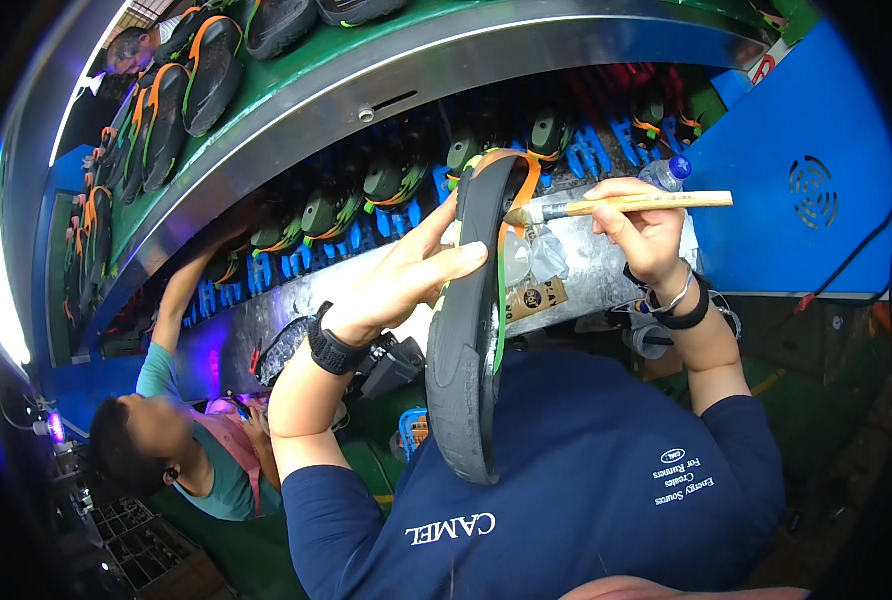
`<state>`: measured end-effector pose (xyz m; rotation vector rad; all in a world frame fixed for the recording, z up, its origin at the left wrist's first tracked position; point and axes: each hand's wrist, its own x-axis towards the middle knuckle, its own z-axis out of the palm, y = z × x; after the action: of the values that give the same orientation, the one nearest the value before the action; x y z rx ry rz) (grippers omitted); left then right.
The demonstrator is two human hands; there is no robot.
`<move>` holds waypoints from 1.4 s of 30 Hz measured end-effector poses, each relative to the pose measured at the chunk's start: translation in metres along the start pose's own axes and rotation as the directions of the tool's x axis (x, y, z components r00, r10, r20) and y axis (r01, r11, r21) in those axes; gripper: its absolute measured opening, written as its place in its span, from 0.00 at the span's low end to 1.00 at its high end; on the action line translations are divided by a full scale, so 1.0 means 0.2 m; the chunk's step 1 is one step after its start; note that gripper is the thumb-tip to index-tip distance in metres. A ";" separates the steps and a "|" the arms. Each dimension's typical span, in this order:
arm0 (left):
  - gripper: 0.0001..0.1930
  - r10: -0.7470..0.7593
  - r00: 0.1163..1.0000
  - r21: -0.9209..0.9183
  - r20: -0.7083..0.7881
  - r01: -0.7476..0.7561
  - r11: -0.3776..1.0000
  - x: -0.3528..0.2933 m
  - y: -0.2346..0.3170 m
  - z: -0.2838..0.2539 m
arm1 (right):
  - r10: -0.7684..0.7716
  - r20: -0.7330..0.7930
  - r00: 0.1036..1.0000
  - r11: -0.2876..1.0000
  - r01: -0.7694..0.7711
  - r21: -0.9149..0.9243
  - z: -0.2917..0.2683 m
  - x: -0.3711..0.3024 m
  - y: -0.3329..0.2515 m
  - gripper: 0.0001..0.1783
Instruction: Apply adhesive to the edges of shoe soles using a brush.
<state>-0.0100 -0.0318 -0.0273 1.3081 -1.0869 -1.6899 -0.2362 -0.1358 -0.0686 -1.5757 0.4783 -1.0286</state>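
Observation:
A black sandal point(461, 360) with an orange strap and green edging stands on end in front of me, its sole side to the left. My left hand point(401, 275) grips it from the left near its upper end, the thumb pressed on the sole's edge. Between the fingers and thumb of my right hand point(646, 235) is a brush point(701, 200) with a pale wooden handle. The brush points left, its bristles at the sandal's inner side beside the orange strap. Whether the bristles touch the surface I cannot tell.
Behind the sandal, a metal ledge point(606, 285) carries clear plastic cups point(546, 255) and a blue-capped bottle point(666, 175). Beyond it, blue racks point(391, 222) hold several sandals. More sandals point(211, 75) lie on a green upper belt. A blue panel point(766, 130) stands right; a co-worker point(216, 460) reaches in at left.

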 end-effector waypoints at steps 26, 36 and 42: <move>0.36 0.743 0.659 0.159 -0.118 -0.726 0.670 0.64 0.78 0.22 | -0.139 -0.683 0.717 0.988 0.051 -0.148 -0.71 -0.66 -0.14 0.11; 0.45 0.823 0.297 0.657 -0.484 -0.498 0.566 1.23 0.83 0.20 | -0.142 -0.785 0.603 0.990 0.100 -0.101 -0.87 -0.81 -0.09 0.11; 0.54 0.899 0.397 0.977 -0.186 0.172 0.126 1.37 0.98 0.37 | -0.063 -0.805 0.590 0.997 0.072 -0.026 -0.95 -0.85 -0.07 0.11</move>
<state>-0.1323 -0.3409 0.0640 1.8131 -1.6511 0.5267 -0.4857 -0.1120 -0.1199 -1.0253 1.0342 -1.8087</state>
